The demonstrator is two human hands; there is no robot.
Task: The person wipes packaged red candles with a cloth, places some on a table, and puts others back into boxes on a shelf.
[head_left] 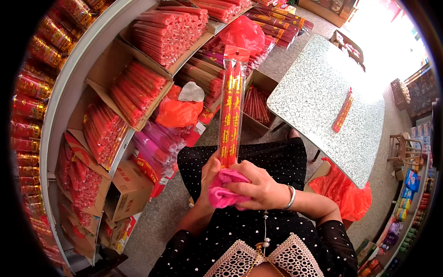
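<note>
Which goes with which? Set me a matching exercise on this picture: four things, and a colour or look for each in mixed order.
Things:
1. Cloth
2. Held packet
3. Bracelet
4. Table

Looks:
A. Silver, worn on the right arm
B. Speckled, pale grey
C. Pink, bunched under the right hand
D. Red with gold markings

Right pairs: 1-C, 2-D, 3-A, 4-B
</note>
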